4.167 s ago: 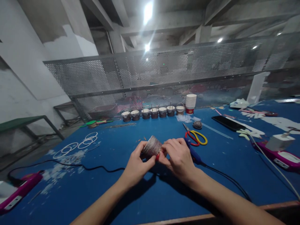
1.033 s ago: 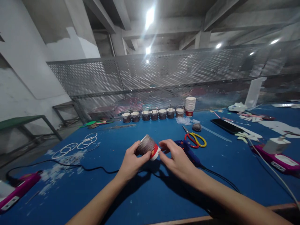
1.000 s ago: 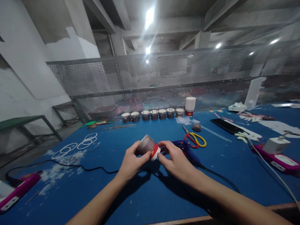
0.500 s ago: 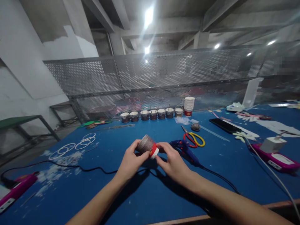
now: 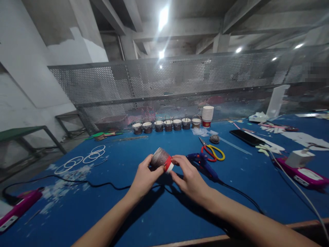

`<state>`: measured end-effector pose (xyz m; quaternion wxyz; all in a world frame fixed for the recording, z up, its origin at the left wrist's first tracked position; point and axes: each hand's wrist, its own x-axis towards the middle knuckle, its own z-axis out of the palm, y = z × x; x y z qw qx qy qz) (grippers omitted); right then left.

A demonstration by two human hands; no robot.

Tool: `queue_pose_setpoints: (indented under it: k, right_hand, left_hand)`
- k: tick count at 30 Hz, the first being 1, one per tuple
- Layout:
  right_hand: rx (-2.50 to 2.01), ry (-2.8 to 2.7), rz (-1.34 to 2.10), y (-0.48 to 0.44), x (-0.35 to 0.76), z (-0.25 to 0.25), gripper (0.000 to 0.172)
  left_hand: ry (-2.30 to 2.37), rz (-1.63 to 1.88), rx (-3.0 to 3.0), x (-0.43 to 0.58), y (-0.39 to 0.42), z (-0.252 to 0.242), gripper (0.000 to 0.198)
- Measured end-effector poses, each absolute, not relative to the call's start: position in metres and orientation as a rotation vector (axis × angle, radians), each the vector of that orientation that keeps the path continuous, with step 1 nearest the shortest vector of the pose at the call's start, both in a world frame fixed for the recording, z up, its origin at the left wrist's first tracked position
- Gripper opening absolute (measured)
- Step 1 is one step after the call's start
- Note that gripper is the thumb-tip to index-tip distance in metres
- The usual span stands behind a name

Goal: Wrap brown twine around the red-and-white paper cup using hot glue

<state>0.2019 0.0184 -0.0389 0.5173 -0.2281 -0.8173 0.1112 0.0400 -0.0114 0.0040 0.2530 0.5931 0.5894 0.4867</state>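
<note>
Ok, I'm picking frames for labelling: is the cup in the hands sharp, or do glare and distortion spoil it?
Head view: ceiling lamp flares in streaks, but the wrapped cup between left hand and right hand is sharp and evenly lit; shadows lie beneath the forearms; the wide lens bows the mesh fence; a pixelated patch sits upper right.

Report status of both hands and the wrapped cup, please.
Left hand grips wrapped cup, tilted above table. Right hand pinches its red end. Blue glue gun lies just right of hands, nothing between.
</note>
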Motion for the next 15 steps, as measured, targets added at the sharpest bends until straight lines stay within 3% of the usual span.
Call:
queue_pose_setpoints:
  k: [8,15]
  right_hand:
    - [-0.582,-1.917,0.081,0.0166,0.2044,-0.0309,0.011]
    - [-0.620,-1.974,0.007,0.0172,0.2032,-0.0333,0.012]
  left_hand:
    - [1.616,1.326,1.675,0.0402,-0.0099,-0.0027,0.017]
    - [1.596,1.259,1.745,0.0441,-0.0132,-0.0032,0.018]
